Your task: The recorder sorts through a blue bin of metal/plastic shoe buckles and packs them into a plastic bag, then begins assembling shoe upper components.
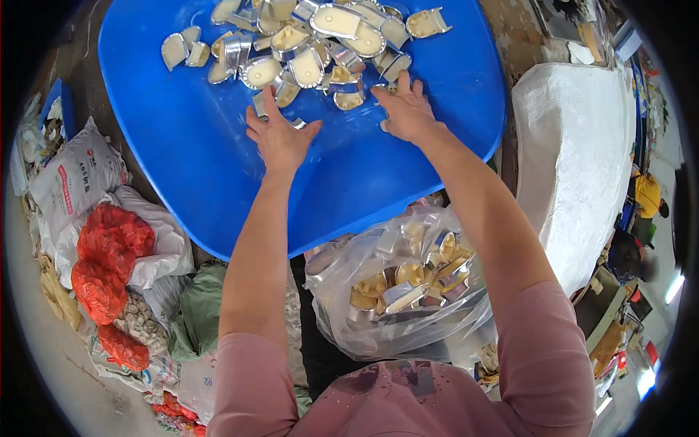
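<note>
A heap of small slipper-shaped pieces, cream with shiny silver rims and bands, lies at the far side of a large blue tray. My left hand reaches to the near edge of the heap, its fingers spread. Close to its fingertips is a silver-edged piece, partly hidden by the hand. At the heap's right near corner my right hand is open too, fingers apart and close to the pieces. Neither hand visibly holds anything; whether the fingertips touch the pieces I cannot tell.
Below the tray's near edge, a clear plastic bag holds more such pieces. Red bags, white sacks and a dark green sack crowd the left. A large white woven sack stands to the right.
</note>
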Demonstrator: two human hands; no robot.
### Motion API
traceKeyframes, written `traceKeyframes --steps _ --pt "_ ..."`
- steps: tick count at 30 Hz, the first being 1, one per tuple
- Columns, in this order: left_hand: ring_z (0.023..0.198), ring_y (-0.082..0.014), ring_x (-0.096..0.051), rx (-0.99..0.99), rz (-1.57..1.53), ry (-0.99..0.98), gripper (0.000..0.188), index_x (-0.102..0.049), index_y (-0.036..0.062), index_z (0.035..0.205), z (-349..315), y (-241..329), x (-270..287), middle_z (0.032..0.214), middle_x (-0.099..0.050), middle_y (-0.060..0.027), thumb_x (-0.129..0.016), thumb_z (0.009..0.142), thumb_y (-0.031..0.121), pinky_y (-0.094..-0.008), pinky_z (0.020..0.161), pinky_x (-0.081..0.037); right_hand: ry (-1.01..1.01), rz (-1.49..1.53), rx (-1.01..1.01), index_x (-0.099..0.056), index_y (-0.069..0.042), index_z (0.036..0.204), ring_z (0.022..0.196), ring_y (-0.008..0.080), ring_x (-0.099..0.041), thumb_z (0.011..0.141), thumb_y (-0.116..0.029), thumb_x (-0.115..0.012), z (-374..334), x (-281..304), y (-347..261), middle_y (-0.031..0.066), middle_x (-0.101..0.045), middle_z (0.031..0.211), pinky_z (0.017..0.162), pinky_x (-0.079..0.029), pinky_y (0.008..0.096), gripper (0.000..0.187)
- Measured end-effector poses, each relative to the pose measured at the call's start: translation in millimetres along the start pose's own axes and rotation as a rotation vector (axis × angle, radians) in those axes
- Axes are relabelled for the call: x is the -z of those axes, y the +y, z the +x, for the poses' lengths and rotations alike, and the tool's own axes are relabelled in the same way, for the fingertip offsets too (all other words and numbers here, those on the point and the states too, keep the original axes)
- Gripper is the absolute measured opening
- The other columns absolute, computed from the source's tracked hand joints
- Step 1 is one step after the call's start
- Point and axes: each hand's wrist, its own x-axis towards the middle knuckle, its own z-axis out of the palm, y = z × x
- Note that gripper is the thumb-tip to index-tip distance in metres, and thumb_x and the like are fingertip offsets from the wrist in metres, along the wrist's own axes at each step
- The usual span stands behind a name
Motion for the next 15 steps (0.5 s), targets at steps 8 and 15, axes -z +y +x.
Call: traceKeyframes --steps 8,15 --pt "0.099 -0.032 -0.052 0.021 -0.289 0.121 0.061 -0.035 0.0118 0.125 -15.7 -56.6 -9.2 0.114 -0.046 -0.0213 -0.062 0.071 -0.001 -0.0428 0.087 -0.044 -0.15 0.099 -0.07 -0.049 -0.025 0.127 0.12 0.0412 -0.038 0.071 -0.033 -0.066 -20.7 21.3 0.7 0.0181 -0.04 0.128 0.095 -0.042 0.0432 0.059" --pt "0.091 -0.0166 -0.057 0.187 -1.087 -0.261 0.052 -0.04 0.0065 0.123 -93.4 30.5 108.5 0.108 -0.052 -0.0106 -0.055 0.074 -0.006 -0.0302 0.076 -0.05 -0.233 1.005 0.528 -0.048 -0.008 0.128 0.097 0.0236 -0.051 0.072 -0.028 -0.062 -137.2 97.1 34.5 0.0142 -0.05 0.114 0.081 -0.043 0.0323 0.06"
